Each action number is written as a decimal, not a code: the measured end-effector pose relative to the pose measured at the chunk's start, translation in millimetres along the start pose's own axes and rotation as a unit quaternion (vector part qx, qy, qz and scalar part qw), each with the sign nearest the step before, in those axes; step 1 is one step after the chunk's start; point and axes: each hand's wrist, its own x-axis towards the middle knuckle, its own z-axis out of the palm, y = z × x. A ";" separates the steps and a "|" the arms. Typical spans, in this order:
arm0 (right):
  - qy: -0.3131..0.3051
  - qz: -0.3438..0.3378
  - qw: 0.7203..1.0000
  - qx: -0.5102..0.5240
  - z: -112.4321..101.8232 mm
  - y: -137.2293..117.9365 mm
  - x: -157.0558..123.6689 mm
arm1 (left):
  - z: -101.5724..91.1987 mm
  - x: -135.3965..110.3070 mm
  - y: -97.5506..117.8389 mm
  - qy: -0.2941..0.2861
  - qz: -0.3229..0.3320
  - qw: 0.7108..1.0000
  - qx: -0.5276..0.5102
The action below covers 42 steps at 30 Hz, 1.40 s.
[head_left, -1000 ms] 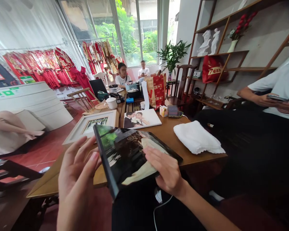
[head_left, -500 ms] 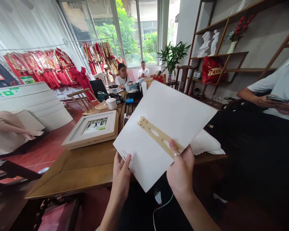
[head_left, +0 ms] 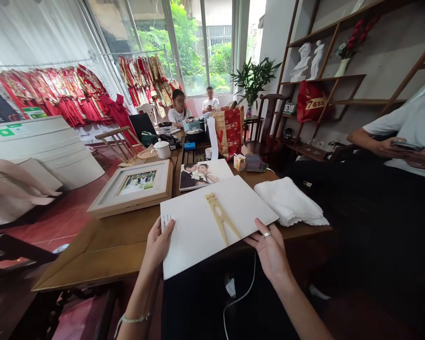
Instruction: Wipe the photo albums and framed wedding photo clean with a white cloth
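A flat photo panel (head_left: 212, 226) lies face down on the near edge of the wooden table (head_left: 109, 245), its white back up with a tan wooden stand strip (head_left: 220, 218) on it. My left hand (head_left: 158, 243) grips its left edge, thumb on top. My right hand (head_left: 269, 248), with a ring on one finger, holds its right edge, fingers partly under it. Both hands are closed on the panel.
A framed photo (head_left: 132, 185) lies left of the panel, a printed wedding photo (head_left: 201, 174) behind it, a folded white towel (head_left: 288, 202) to the right. A red paper bag (head_left: 230, 130), a teapot (head_left: 163, 150) and small boxes stand farther back. A seated person (head_left: 393, 156) holds a phone at right.
A second ago I held the panel picture side up. I turned it over, showing the white back, and have now lowered it flat onto the table edge.
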 end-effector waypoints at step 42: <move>0.048 -0.047 0.986 -0.152 -23.1 -4.0 16.5 | -27.8 -5.7 -8.4 -0.150 0.157 0.929 0.301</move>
